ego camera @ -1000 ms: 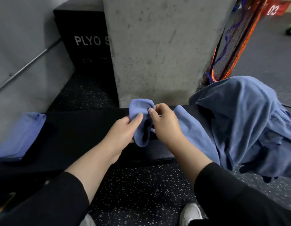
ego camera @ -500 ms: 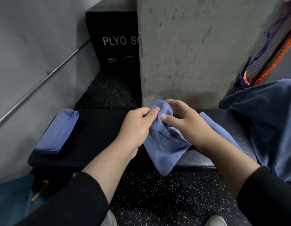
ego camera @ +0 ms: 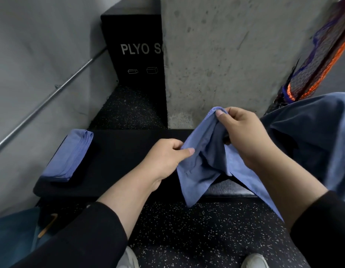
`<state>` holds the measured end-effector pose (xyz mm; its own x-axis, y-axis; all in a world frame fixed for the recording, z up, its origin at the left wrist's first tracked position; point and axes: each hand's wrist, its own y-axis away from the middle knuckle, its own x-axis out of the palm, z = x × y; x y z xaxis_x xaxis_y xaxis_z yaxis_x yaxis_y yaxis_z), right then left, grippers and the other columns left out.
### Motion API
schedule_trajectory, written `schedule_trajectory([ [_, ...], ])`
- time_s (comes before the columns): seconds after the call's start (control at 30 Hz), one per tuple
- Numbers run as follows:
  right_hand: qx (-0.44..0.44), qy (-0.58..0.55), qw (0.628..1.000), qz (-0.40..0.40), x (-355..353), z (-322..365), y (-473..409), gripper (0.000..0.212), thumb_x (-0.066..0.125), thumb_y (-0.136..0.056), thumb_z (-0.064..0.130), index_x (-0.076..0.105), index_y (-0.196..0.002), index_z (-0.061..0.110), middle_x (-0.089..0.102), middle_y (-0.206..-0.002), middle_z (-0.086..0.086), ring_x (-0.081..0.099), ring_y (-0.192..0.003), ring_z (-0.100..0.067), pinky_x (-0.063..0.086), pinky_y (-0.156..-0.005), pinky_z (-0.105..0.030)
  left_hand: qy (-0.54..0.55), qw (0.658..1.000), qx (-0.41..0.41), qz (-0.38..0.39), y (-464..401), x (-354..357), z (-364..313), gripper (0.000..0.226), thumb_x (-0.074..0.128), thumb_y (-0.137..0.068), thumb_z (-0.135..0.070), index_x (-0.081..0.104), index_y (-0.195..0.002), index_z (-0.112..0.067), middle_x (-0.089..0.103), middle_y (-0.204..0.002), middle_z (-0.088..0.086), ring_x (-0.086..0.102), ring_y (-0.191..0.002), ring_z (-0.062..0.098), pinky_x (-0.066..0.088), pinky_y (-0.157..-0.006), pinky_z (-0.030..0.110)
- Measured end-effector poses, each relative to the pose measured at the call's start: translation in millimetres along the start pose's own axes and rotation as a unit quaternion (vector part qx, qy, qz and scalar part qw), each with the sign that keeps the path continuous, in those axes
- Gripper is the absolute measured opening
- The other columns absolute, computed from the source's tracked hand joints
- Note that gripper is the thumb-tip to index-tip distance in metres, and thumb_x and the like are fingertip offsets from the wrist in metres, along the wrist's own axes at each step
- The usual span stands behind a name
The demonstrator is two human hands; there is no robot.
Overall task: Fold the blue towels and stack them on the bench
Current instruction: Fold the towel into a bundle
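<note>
Both hands pinch one limp blue cloth towel (ego camera: 198,171) above the black padded table (ego camera: 129,161), left hand (ego camera: 165,157) at an edge, right hand (ego camera: 245,136) at a corner, apparently spreading it for folding; next, find matching corners.

Towel heap (ego camera: 312,132) cut off at the right edge; plyo box (ego camera: 135,45) lettering half hidden behind the concrete pillar (ego camera: 225,55).
</note>
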<state>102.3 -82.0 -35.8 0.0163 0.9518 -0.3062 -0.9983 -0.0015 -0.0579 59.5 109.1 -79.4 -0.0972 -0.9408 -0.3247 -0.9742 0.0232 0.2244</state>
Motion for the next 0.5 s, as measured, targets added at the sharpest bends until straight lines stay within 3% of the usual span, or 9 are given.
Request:
schedule_trajectory([
  [0.1,-0.011,-0.001,1.000,-0.019,-7,5,1,0.031,0.058,-0.099,0.030,0.063,-0.083,0.003,0.054,-0.066,-0.003,0.049,-0.060,-0.015,0.042,-0.056,-0.028,0.046,0.997,0.024,-0.054,-3,-3,4,0.040,0.064,-0.095,-0.040,0.057,-0.076,-0.006,0.062,-0.075,0.013,0.055,-0.072,0.022,0.047,-0.071,0.046],
  [0.17,-0.024,0.028,0.999,-0.040,-13,10,3,0.034,0.059,-0.098,0.032,0.062,-0.080,0.003,0.049,-0.062,-0.001,0.043,-0.058,-0.013,0.036,-0.057,-0.029,0.069,0.993,0.074,-0.066,1,-5,-3,0.039,0.066,-0.094,-0.038,0.051,-0.073,-0.008,0.051,-0.072,0.007,0.045,-0.071,0.016,0.037,-0.067,0.037],
  [0.2,-0.027,0.029,0.998,-0.051,-15,14,4,0.035,0.059,-0.097,0.032,0.061,-0.081,0.001,0.045,-0.062,-0.002,0.040,-0.058,-0.013,0.033,-0.058,-0.029,0.066,0.991,0.100,-0.056,4,-7,-7,0.038,0.070,-0.092,-0.036,0.053,-0.075,-0.005,0.055,-0.072,0.007,0.048,-0.070,0.016,0.039,-0.066,0.035],
  [0.3,-0.039,0.013,0.997,-0.065,-26,29,13,0.034,0.058,-0.099,0.029,0.063,-0.087,-0.003,0.045,-0.063,-0.004,0.040,-0.054,-0.012,0.035,-0.052,-0.024,-0.022,0.991,0.126,-0.043,17,-14,-13,0.019,0.075,-0.090,-0.024,0.067,-0.086,-0.007,0.071,-0.080,0.010,0.058,-0.072,0.013,0.049,-0.067,0.036],
  [0.43,-0.058,0.025,0.995,-0.082,-43,53,29,0.026,0.056,-0.101,0.025,0.068,-0.090,0.005,0.054,-0.063,-0.008,0.055,-0.048,-0.016,0.045,-0.046,-0.021,-0.163,0.973,0.098,-0.129,27,-33,-9,0.016,0.065,-0.096,-0.021,0.068,-0.081,-0.016,0.062,-0.067,0.000,0.053,-0.064,0.012,0.040,-0.058,0.030],
  [0.5,-0.039,-0.038,0.994,-0.092,-52,68,36,0.023,0.055,-0.102,0.027,0.068,-0.094,0.010,0.060,-0.075,-0.008,0.071,-0.059,-0.024,0.057,-0.053,-0.032,-0.167,0.965,0.090,-0.182,34,-46,-11,0.021,0.061,-0.099,-0.025,0.067,-0.080,-0.018,0.058,-0.063,-0.007,0.052,-0.062,0.012,0.041,-0.056,0.030],
])
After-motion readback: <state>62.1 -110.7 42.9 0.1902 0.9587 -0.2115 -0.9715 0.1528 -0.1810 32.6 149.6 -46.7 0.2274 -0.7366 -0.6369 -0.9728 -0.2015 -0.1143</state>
